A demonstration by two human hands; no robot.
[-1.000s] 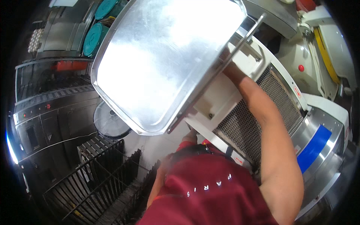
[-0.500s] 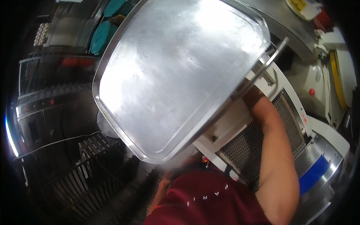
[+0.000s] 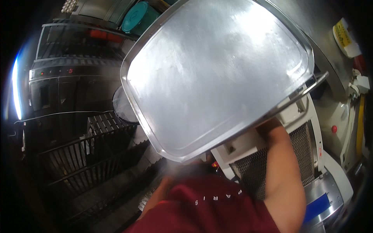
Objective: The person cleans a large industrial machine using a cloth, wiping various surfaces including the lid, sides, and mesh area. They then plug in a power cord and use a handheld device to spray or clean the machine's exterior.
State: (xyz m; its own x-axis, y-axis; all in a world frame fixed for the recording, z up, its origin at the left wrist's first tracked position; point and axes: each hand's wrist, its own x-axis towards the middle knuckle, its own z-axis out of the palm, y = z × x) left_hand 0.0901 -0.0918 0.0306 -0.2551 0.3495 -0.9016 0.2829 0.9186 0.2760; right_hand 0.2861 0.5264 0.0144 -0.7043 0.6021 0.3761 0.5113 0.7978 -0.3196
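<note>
A broad, shiny steel tray (image 3: pixel 217 85) with a raised rim and cut corners fills the middle of the view. My right forearm (image 3: pixel 283 171) reaches up beneath its near right edge. There my right hand (image 3: pixel 269 127) goes out of sight between the tray and a cream-coloured machine (image 3: pixel 311 116) with a perforated metal guard (image 3: pixel 301 149). What its fingers do is hidden. My left forearm (image 3: pixel 157 194) runs down beside the dark red shirt (image 3: pixel 210 198) into a blurred dark patch below the tray, and the left hand does not show.
A metal bar (image 3: pixel 311 86) sticks out by the tray's right edge. On the left stand a dark oven-like unit (image 3: pixel 58 87), a round mesh screen (image 3: pixel 125 105) and black racks (image 3: pixel 77 167). A teal lidded bucket (image 3: pixel 139 18) is behind; a white-and-yellow tub (image 3: pixel 344 37) sits far right.
The view has shifted, so the tray, machine and surroundings sit differently in the picture. My right arm still reaches under the tray. The mesh screen and oven front show more fully.
</note>
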